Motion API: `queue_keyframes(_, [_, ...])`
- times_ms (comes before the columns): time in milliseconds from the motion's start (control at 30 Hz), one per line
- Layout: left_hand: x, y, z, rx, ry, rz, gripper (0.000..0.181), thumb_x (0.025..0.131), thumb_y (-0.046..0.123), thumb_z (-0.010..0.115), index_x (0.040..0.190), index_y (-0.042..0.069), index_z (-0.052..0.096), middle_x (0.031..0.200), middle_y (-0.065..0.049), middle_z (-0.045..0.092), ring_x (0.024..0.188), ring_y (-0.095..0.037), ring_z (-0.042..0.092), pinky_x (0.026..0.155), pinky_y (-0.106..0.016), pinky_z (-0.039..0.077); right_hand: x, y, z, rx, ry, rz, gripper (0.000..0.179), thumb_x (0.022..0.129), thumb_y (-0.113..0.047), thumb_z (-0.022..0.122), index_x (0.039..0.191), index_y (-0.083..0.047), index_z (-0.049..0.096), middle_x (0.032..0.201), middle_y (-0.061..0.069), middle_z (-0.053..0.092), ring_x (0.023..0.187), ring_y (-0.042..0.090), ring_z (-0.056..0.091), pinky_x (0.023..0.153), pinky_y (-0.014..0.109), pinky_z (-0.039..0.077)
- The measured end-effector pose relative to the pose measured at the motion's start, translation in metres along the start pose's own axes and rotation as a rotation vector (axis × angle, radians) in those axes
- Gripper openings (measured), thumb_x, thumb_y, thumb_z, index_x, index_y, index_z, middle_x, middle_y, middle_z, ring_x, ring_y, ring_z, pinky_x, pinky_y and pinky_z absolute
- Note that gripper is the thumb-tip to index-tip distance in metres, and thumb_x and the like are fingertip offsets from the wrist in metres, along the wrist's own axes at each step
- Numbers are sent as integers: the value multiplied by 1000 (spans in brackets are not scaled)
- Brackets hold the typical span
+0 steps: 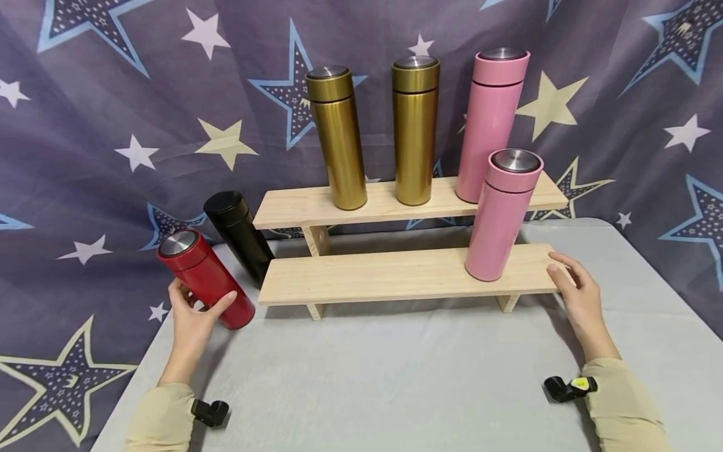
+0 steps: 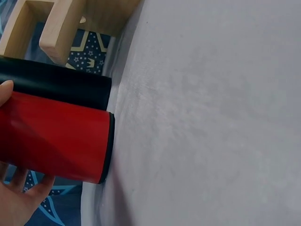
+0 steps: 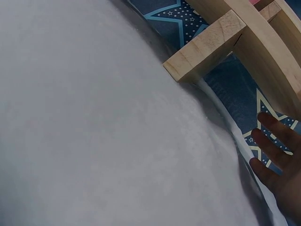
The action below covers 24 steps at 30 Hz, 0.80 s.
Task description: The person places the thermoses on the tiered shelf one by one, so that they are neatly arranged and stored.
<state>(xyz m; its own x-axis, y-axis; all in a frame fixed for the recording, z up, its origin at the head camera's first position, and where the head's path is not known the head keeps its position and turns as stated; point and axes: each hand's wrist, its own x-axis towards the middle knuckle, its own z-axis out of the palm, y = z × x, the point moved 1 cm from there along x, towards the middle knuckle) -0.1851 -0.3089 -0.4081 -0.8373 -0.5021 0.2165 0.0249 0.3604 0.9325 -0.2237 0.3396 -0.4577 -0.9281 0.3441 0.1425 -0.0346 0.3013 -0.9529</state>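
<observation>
My left hand [image 1: 192,323] grips a red thermos flask [image 1: 209,276] round its lower half, thumb on one side and fingers on the other. The flask has a steel lid top; whether its base touches the cloth I cannot tell. Just behind it stands a black flask [image 1: 240,232], also partly seen in the left wrist view [image 2: 56,82]. At the right end of the lower wooden shelf [image 1: 367,276] is my right hand [image 1: 582,301], its fingers loosely extended and holding nothing. Whether a fingertip touches the wood is unclear.
On the upper shelf [image 1: 294,210] stand two gold flasks [image 1: 344,144] [image 1: 416,138] and a pink flask [image 1: 491,125]. Another pink flask [image 1: 503,220] is on the lower shelf towards its right. A grey cloth [image 1: 395,376] covers the table; a star-patterned curtain [image 1: 169,113] hangs behind.
</observation>
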Motion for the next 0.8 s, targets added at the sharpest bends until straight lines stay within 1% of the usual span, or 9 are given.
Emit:
queue_keyframes(100, [-2,0,-2,9,14,13,83,81,11,81,145,21,30,122,11,42,110,-7,44,87,-24,40,1,0,1,21,-6,-23,42,100,-34,59,140,-22,58,126,-15,55,105,-3,51,83,9,39])
queue_keyframes(200, [-4,1,-3,7,28,34,82,80,11,83,144,21,33,122,9,45,108,-8,46,86,-22,40,1,2,2,40,-8,-33,41,100,-33,60,139,-21,59,119,-18,56,99,-3,53,80,8,40])
queue_keyframes(333, [-5,1,-4,-10,42,48,81,78,9,84,143,20,37,122,6,48,105,-8,47,84,-20,41,1,3,2,21,-7,-33,42,100,-34,59,140,-21,59,123,-16,55,100,-3,51,81,8,39])
queue_keyframes(567, [-8,8,-3,-6,68,62,82,76,8,85,142,22,39,120,8,49,107,-10,49,80,-17,43,1,3,0,-4,-6,-17,43,100,-37,58,141,-22,57,130,-10,53,104,-2,49,83,9,38])
queue_keyframes(633, [-9,11,-3,-27,73,74,81,76,6,85,141,22,40,120,8,50,106,-11,50,80,-17,43,1,2,0,-8,-4,-15,44,100,-37,58,141,-23,57,131,-9,53,104,-2,49,83,9,38])
queue_keyframes(800, [-13,21,-4,-66,82,121,79,75,3,84,139,21,42,119,7,52,105,-12,51,81,-17,42,2,2,-1,7,0,-23,43,100,-36,58,141,-23,57,127,-12,54,103,-2,50,82,8,38])
